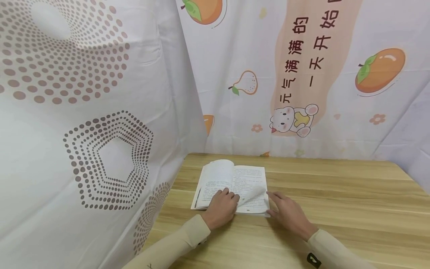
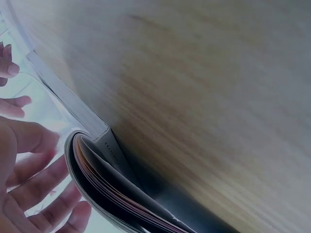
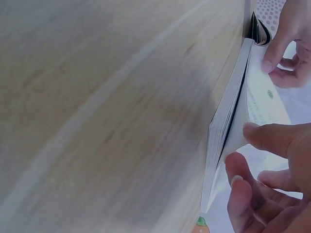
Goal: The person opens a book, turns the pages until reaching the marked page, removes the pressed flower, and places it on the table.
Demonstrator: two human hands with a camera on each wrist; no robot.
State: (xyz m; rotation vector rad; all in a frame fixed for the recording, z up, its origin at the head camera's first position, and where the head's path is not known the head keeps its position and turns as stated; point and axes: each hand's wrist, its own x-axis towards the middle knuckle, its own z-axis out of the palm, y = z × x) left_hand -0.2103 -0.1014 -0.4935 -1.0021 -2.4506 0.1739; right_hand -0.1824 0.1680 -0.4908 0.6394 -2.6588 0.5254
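Note:
An open book (image 1: 249, 175) lies on the wooden table, with printed text on both pages. My left hand (image 1: 222, 207) rests on its lower part near the gutter, fingers loosely bent. In the left wrist view, the same left hand (image 2: 34, 179) is beside the curved stack of pages. A page (image 1: 252, 195) on the right side is partly raised and curled, between the two hands. My right hand (image 1: 289, 213) is at the book's lower right edge. In the right wrist view, the thumb and forefinger of the right hand (image 3: 272, 179) are apart, near the raised page (image 3: 236, 128).
The wooden table (image 1: 336, 194) extends to the right and in front of the book. A white curtain with dotted patterns (image 1: 111, 160) hangs close on the left. Behind the table is a cloth with printed fruit and characters (image 1: 235, 123).

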